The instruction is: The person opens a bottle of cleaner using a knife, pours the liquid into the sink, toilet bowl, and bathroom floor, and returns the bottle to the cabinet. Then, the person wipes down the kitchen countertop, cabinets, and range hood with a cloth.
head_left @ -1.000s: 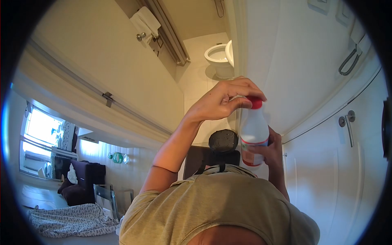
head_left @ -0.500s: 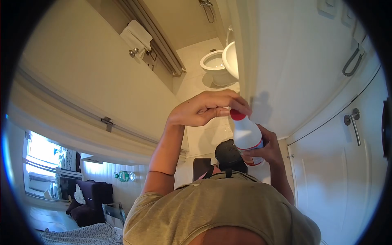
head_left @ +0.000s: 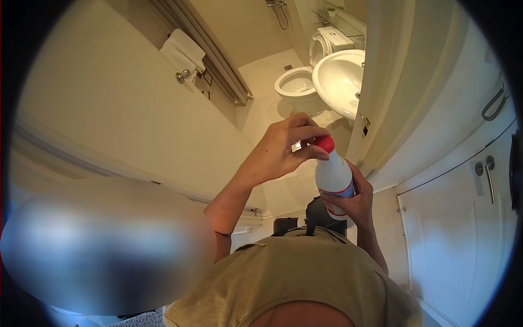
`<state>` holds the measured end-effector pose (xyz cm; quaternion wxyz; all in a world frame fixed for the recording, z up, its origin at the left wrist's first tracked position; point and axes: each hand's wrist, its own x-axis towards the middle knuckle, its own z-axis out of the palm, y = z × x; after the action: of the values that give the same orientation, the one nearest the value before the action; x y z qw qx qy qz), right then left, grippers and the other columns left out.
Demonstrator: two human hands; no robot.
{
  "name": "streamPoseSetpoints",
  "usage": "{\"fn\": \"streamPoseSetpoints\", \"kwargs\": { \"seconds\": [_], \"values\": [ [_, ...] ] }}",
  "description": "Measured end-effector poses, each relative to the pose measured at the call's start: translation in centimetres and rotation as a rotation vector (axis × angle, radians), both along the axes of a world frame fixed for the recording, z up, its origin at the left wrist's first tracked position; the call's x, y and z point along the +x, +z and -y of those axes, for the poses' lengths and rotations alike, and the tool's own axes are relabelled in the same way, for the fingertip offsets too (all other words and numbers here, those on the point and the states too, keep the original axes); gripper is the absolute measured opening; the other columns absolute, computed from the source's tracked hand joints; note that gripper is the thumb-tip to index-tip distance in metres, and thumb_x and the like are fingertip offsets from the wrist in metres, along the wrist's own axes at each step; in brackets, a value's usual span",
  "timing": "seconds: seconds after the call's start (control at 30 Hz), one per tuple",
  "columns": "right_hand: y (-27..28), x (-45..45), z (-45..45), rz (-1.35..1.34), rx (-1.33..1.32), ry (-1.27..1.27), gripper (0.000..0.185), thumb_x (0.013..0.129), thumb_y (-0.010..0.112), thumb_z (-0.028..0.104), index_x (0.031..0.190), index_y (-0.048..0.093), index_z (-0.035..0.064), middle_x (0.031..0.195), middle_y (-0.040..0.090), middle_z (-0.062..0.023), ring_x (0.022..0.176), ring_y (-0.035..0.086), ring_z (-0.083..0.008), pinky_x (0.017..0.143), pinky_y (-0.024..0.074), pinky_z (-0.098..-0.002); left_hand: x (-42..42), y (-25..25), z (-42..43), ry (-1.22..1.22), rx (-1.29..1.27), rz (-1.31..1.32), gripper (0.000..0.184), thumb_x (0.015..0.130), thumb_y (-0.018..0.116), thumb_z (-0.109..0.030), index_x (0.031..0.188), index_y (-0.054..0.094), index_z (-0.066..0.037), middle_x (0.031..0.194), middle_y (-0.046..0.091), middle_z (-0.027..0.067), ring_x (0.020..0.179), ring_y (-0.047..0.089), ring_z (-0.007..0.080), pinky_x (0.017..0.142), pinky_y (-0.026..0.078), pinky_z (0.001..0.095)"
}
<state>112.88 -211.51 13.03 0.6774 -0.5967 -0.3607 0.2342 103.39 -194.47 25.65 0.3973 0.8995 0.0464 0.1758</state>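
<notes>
A white plastic bottle with a blue and red label is held slightly tilted in front of my body. My right hand wraps around its lower part, over the label. At its neck sits a red cap, and the fingers and thumb of my left hand pinch it from the left side. The cap is on the bottle's top; whether it is loose I cannot tell. Part of the label is hidden behind my right hand.
Ahead, a bathroom holds a toilet and a white sink. An open door with a round knob stands left, a white towel beyond it. Right is a white door with a lever handle. A blurred patch covers the lower left.
The view has shifted toward the bathroom, so more of the sink and toilet shows. My left thumb now presses the side of the red cap; both hands stay at the bottle.
</notes>
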Motion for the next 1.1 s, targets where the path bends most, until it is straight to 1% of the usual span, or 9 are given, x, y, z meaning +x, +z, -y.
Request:
{"fn": "streamPoseSetpoints", "kwargs": {
  "seconds": [0.17,0.33,0.43,0.5,0.53,0.57,0.63,0.83,1.1],
  "values": [
    [-1.2,0.9,0.1,-0.22,0.024,0.287,0.077,0.054,0.086,0.009,0.124,0.054,0.0032,0.111,0.063,-0.0078,0.102,0.059,-0.017,0.093,0.0451,-0.0336,1.0,0.7,-2.3,-0.273,0.076,0.083,0.032,0.069,0.079,-0.014,0.098,0.07,-0.003,0.091,0.062,0.0078,0.084,0.06,0.0179,0.077,0.048,0.0304],
    [-0.7,1.2,1.9,-0.074,0.004,0.134,0.083,0.045,0.085,0.012,0.121,0.056,0.0009,0.107,0.064,-0.0089,0.098,0.061,-0.0181,0.089,0.0473,-0.0346,2.6,-1.6,-9.4,-0.569,-0.27,-0.088,0.054,0.081,0.071,-0.022,0.128,0.051,-0.003,0.118,0.056,0.0081,0.108,0.053,0.0196,0.086,0.046,0.0311],
    [-2.5,1.8,5.0,-0.079,-0.133,-0.179,0.088,0.039,0.089,0.015,0.119,0.057,-0.0011,0.108,0.065,-0.0103,0.099,0.062,-0.0202,0.089,0.0485,-0.035,2.5,-4.8,-25.1,0.081,-0.147,-0.343,0.055,0.088,0.063,-0.025,0.134,0.043,-0.004,0.123,0.055,0.0133,0.114,0.053,0.0193,0.091,0.046,0.0339],
    [-3.7,2.2,7.0,-0.264,0.209,-0.158,0.093,0.035,0.09,0.018,0.119,0.054,-0.0046,0.107,0.065,-0.0137,0.101,0.062,-0.023,0.09,0.049,-0.0374,1.1,-7.3,-38.5,0.483,0.486,-0.34,0.07,0.08,0.069,-0.046,0.127,0.05,0.002,0.124,0.055,0.0196,0.115,0.053,0.0227,0.095,0.043,0.0334],
    [-2.5,1.3,7.3,-0.187,0.26,-0.263,0.095,0.036,0.09,0.02,0.12,0.052,-0.0063,0.106,0.065,-0.0145,0.101,0.062,-0.024,0.089,0.0493,-0.0384,-0.5,-8.7,-46.7,0.624,0.362,-0.447,0.078,0.074,0.071,-0.052,0.128,0.05,0.001,0.128,0.053,0.0202,0.119,0.051,0.0273,0.095,0.042,0.036],
    [-1.9,0.8,7.5,-0.104,0.295,-0.4,0.098,0.036,0.09,0.021,0.12,0.05,-0.008,0.106,0.065,-0.0152,0.1,0.063,-0.0249,0.089,0.0496,-0.0393,1.9,-6.6,-58.8,0.776,-0.165,-1.257,0.081,0.077,0.068,-0.053,0.136,0.043,-0.003,0.134,0.048,0.0177,0.122,0.048,0.0278,0.097,0.041,0.038],
    [-4.1,1.2,12.5,-0.179,-0.181,-0.762,0.092,0.047,0.087,0.024,0.125,0.047,-0.0045,0.113,0.062,-0.0153,0.1,0.063,-0.0235,0.089,0.0497,-0.0392,-3.2,-10.8,-59.3,0.75,0.135,-1.152,0.079,0.077,0.068,-0.053,0.135,0.044,-0.004,0.132,0.049,0.0174,0.119,0.048,0.0277,0.095,0.042,0.0377],
    [-5.5,-4.7,17.6,-0.145,0.078,-1.373,0.059,0.071,0.074,0.022,0.121,0.05,0.0003,0.109,0.06,-0.0089,0.097,0.059,-0.018,0.088,0.0476,-0.0349,4.8,-21.6,-63.4,0.681,0.397,-1.044,0.073,0.078,0.067,-0.051,0.131,0.048,-0.004,0.125,0.052,0.0164,0.112,0.051,0.0273,0.089,0.044,0.037],
    [-9.4,-14.0,27.6,-0.19,-0.107,-1.889,0.051,0.075,0.073,0.025,0.116,0.053,0.0027,0.102,0.063,-0.0088,0.091,0.062,-0.0181,0.084,0.0502,-0.0348,7.3,-27.1,-62.3,0.712,0.393,-0.912,0.065,0.079,0.066,-0.049,0.125,0.052,-0.005,0.116,0.056,0.0151,0.102,0.054,0.0268,0.082,0.046,0.0361]
  ]
}}
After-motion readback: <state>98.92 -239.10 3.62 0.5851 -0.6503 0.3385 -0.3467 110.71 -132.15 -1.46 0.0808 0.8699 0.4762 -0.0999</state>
